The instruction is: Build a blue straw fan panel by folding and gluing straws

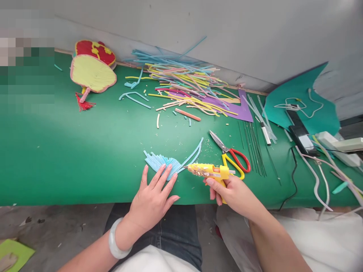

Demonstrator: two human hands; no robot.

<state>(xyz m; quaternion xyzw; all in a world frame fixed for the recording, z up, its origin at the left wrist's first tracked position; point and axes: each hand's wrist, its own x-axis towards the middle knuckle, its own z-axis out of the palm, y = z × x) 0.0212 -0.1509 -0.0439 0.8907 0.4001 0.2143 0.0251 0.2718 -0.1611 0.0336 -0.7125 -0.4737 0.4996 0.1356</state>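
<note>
My left hand (155, 196) lies with fingers spread over a fan-shaped piece of light blue pipe cleaners (159, 163), pressing it on the green table. Two long blue strands (195, 152) curve up from the piece's right side. In my right hand (227, 190) is a yellow hot glue gun (208, 170), its grip wrapped by my fingers. The nozzle points left and sits at the right edge of the blue piece; whether it touches cannot be seen. Just behind the glue gun lie scissors (231, 151) with one red and one yellow handle loop.
A heap of coloured pipe cleaners (184, 83) lies along the wall, partly over purple sheet (245, 109). Fan-shaped crafts (92, 73) are at the back left. Thin wires (255, 151), a white marker (266, 134), a phone (302, 139) and cables lie right. Another person (320, 238) sits at right.
</note>
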